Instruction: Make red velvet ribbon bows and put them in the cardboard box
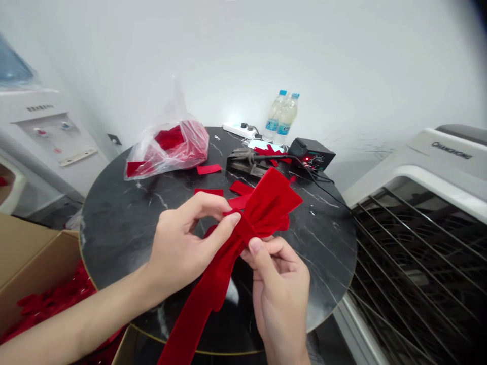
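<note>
A red velvet ribbon bow (268, 200) is held in the air over the black round table, with a narrow red strip across its gathered middle. My left hand (194, 238) pinches the upper left end of that strip between thumb and forefinger. On the other end, my right hand (279, 274) grips it with thumb and bent fingers. A long ribbon tail (198, 314) hangs from the bow toward the bottom edge. Behind the bow lie several short red velvet pieces (209, 169), some partly covered by it.
On the marble-patterned table (117, 228) stand a plastic bag (186, 147) of red pieces, a soldering iron (262, 157) on its stand, its control box (312, 153), a power strip (239, 130) and two bottles (285, 119). A cardboard box (38, 248) is left, a Changhong machine (414, 228) right.
</note>
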### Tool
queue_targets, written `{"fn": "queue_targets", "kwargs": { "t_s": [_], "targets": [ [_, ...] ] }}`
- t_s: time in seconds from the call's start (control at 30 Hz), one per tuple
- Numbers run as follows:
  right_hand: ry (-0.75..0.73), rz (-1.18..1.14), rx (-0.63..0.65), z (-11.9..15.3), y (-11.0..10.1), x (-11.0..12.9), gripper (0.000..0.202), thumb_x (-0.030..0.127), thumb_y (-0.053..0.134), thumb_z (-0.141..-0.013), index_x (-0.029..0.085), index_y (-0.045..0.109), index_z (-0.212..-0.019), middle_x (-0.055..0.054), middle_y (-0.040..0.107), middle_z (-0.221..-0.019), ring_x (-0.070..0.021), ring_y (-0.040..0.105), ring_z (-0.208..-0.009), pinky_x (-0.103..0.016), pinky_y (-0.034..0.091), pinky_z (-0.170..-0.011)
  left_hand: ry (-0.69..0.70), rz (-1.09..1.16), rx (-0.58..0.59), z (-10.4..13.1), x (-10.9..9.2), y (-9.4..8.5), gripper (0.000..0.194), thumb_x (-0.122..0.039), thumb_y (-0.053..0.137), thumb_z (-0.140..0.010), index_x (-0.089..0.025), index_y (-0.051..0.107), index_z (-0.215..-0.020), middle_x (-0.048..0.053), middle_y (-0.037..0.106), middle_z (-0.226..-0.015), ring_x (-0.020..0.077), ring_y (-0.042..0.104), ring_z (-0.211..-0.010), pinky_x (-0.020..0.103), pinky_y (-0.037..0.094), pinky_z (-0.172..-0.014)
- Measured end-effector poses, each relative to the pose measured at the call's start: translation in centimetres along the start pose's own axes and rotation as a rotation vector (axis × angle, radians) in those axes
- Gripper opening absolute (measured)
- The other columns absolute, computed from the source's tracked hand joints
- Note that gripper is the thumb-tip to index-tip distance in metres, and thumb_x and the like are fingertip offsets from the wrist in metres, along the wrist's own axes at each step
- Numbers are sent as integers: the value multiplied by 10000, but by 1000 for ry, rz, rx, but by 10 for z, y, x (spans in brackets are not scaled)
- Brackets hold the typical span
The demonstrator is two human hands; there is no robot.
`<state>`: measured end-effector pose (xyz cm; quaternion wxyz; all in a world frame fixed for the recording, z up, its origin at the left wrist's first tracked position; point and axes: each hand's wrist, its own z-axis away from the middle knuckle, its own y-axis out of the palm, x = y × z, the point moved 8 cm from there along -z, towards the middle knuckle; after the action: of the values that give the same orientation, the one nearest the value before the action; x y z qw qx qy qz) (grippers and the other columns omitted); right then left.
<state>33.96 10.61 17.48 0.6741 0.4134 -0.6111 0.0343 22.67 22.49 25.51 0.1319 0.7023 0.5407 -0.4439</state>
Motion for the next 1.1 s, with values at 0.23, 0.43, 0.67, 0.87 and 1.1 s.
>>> {"fn": "queue_targets", "kwargs": {
  "t_s": [0.23, 0.43, 0.67, 0.87, 1.1],
  "targets": [
    [22, -19, -6, 4, 2, -3, 219, 308, 886, -820, 203, 714, -733, -2, 723, -734, -121, 715, -686, -166, 598, -687, -206, 123, 15, 0, 13, 3, 72, -237, 754, -898, -226, 684, -909, -66, 723, -751, 45, 655, -653, 101, 494, -611],
    [29, 25, -22, 7, 0, -7, 243, 356, 872, -836, 211, 693, -761, -11, 708, -745, -120, 642, -695, -192, 556, -688, -552, 479, 100, 3, 32, 17, 206, -344, 839, -825, -209, 693, -878, -48, 717, -684, 59, 629, -590, 112, 499, -553],
    [36, 17, 1, 5, 0, -7, 249, 340, 867, -838, 213, 659, -788, 21, 650, -747, -110, 573, -685, -181, 509, -683, -870, 835, 273, 15, 41, 37, 292, -279, 851, -816, -224, 583, -918, -50, 649, -706, 60, 583, -573, 138, 486, -542],
    [92, -32, 88, 1, 4, -3, 282, 319, 860, -847, 200, 621, -754, 34, 590, -687, -100, 526, -630, -176, 482, -647, -886, 873, 438, 15, 39, 38, 307, -213, 828, -840, -204, 520, -836, -66, 550, -669, 32, 496, -574, 115, 417, -553],
    [61, 12, 207, -4, 8, 7, 230, 276, 814, -898, 213, 622, -788, 28, 629, -720, -96, 579, -630, -164, 499, -631, -903, 870, 481, 24, 40, 36, 200, -196, 827, -833, -189, 634, -887, -16, 643, -793, 57, 576, -690, 162, 492, -699]
  ]
}}
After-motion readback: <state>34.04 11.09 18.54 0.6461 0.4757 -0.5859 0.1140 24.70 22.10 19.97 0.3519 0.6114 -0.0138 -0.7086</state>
